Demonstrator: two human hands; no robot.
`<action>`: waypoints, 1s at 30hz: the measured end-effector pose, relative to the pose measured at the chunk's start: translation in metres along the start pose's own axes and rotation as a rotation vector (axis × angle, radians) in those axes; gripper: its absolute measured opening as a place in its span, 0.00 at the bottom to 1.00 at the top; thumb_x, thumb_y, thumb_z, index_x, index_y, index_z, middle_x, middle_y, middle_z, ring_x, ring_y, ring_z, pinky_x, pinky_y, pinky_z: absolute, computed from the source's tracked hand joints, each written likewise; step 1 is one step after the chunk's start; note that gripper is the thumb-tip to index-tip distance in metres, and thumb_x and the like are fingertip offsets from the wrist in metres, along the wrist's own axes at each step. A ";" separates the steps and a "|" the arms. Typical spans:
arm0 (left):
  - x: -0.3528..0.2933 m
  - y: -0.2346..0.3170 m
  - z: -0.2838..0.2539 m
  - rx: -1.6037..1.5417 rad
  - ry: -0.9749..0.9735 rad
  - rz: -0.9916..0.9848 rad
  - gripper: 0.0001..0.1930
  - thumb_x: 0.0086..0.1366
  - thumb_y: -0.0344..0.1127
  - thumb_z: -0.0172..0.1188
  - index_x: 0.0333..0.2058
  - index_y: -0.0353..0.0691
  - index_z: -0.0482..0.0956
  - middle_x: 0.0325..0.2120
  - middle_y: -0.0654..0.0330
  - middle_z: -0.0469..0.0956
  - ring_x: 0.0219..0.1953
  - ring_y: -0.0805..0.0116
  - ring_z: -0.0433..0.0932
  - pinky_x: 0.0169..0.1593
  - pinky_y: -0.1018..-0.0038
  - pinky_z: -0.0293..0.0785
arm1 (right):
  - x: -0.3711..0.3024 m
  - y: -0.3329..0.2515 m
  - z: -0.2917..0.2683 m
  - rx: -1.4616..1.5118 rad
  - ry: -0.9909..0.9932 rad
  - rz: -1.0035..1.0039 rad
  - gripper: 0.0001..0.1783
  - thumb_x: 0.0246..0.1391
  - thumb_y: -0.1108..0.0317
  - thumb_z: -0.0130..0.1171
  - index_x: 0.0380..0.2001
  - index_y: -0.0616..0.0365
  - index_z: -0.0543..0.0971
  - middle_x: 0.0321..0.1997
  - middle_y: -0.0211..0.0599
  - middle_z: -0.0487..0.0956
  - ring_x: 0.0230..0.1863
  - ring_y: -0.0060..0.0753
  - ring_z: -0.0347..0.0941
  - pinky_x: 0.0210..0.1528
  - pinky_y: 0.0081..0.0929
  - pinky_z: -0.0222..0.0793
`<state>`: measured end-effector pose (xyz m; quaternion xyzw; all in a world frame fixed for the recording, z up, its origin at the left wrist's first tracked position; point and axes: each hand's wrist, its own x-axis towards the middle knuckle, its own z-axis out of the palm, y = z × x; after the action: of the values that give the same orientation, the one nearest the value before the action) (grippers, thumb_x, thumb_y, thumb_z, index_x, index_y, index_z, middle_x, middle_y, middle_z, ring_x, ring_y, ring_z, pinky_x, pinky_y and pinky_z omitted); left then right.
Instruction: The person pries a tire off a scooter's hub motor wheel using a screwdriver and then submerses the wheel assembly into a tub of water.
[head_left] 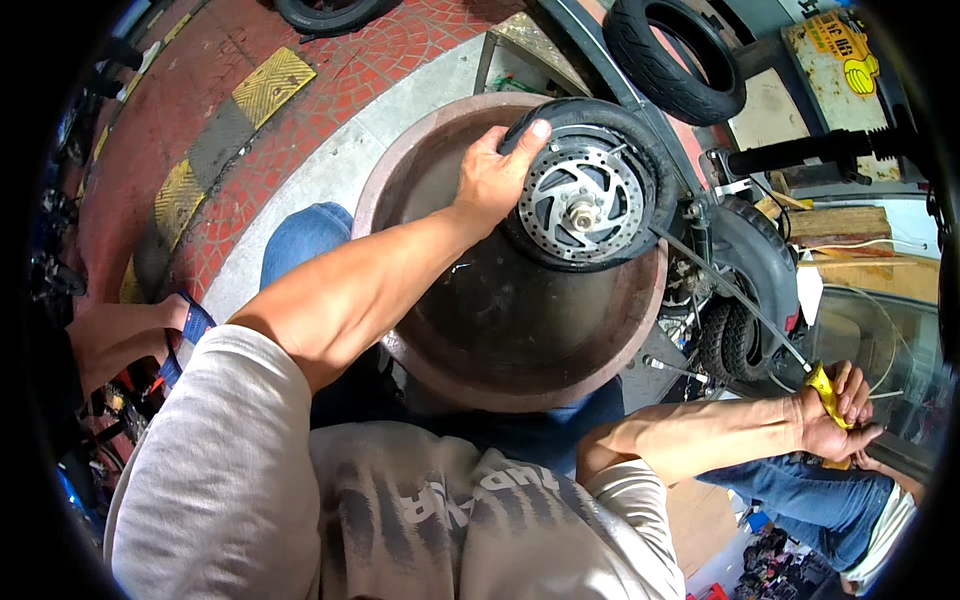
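My left hand (495,175) grips the left side of a small wheel (585,205) with a black tire and a silver perforated brake disc. Its thumb lies over the tire's upper edge. The wheel is held tilted, disc facing me, above the far right part of a round brown basin (465,385) of dark water. Out to the right, my right hand (838,415) is closed around the yellow handle of a long metal-shafted pry tool (738,292). The shaft runs up and left to the tire's lower right edge, where its tip is hidden.
A loose tire (675,60) lies beyond the wheel, and another tire (335,15) is at the top edge. A scooter's rear fender (755,255) stands to the right. Another person's jeans (815,505) show at lower right, and another person's sandaled foot (190,320) at left.
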<state>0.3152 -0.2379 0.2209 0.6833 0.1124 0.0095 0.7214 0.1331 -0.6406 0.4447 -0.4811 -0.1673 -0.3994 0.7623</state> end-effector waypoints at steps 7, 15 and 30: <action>0.006 -0.013 -0.004 0.014 0.044 -0.024 0.45 0.58 0.76 0.64 0.51 0.33 0.82 0.45 0.42 0.85 0.52 0.49 0.83 0.59 0.59 0.75 | -0.098 0.015 0.172 -0.212 -0.040 -0.281 0.24 0.67 0.49 0.53 0.20 0.51 0.70 0.15 0.26 0.59 0.22 0.28 0.56 0.34 0.31 0.53; 0.004 -0.002 -0.004 0.076 -0.012 -0.158 0.54 0.54 0.81 0.62 0.58 0.32 0.79 0.55 0.38 0.81 0.61 0.45 0.78 0.65 0.57 0.71 | -0.215 0.030 0.241 -0.583 -0.208 -0.269 0.19 0.58 0.54 0.68 0.27 0.46 0.68 0.22 0.25 0.68 0.26 0.29 0.68 0.41 0.36 0.62; 0.022 -0.020 0.001 0.153 0.041 -0.062 0.57 0.51 0.86 0.58 0.53 0.29 0.82 0.53 0.36 0.81 0.61 0.41 0.77 0.66 0.57 0.70 | -0.332 0.038 0.241 -1.060 -0.317 -0.076 0.11 0.54 0.67 0.68 0.38 0.56 0.78 0.52 0.54 0.80 0.62 0.60 0.73 0.69 0.63 0.63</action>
<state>0.3335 -0.2364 0.1978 0.7324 0.1486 -0.0073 0.6644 -0.0145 -0.2745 0.3258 -0.8467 -0.0733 -0.3791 0.3662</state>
